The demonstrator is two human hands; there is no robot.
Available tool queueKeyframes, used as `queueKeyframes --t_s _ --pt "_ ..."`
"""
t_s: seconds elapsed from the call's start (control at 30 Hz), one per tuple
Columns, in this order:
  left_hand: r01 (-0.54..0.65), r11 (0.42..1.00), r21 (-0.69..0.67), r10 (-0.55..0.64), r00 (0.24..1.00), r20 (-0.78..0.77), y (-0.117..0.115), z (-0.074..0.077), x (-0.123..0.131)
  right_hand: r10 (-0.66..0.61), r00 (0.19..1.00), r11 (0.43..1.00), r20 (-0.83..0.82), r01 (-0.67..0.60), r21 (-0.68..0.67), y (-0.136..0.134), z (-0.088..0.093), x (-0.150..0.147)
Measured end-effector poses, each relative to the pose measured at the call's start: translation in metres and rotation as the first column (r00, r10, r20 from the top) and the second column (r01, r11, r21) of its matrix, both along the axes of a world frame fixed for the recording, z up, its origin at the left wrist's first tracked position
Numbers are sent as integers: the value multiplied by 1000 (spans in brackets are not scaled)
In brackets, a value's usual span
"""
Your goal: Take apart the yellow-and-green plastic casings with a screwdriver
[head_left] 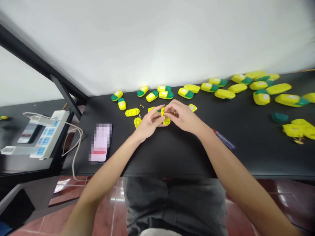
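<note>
Over the middle of the black table, my left hand (pixel 149 124) is closed round an open yellow plastic shell (pixel 166 121), with inner ribs showing. My right hand (pixel 181 115) has its fingers bent and pinched at the shell's upper edge; any small part between them is hidden. Just left of the hands lie another open yellow shell half (pixel 132 112) and a smaller yellow shell piece (pixel 137 122). A tiny brass-coloured metal part (pixel 142 106) rests behind them. Partly covered by my right hand is a yellow piece with a pale label (pixel 193 107).
Several yellow-and-green plastic cases (pixel 185 93) line the wall side, crowding at the right. A screwdriver (pixel 224 139) lies beside my right forearm. Yellow shells (pixel 299 128) and a green cover (pixel 280 117) sit far right. At left are a phone (pixel 102 141), white cable (pixel 81 137) and power strip (pixel 50 134).
</note>
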State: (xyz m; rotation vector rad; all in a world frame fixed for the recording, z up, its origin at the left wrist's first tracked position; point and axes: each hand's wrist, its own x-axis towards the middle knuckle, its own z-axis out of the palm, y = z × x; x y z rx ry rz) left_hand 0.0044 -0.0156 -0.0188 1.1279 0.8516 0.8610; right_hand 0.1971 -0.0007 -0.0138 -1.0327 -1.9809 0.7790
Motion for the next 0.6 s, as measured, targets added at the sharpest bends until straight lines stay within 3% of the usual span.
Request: queueKeyframes --t_s 0.6 --pt "-28 998 -48 26 999 -27 -2 7 1 45 998 999 32 -46 3 -1 0 0"
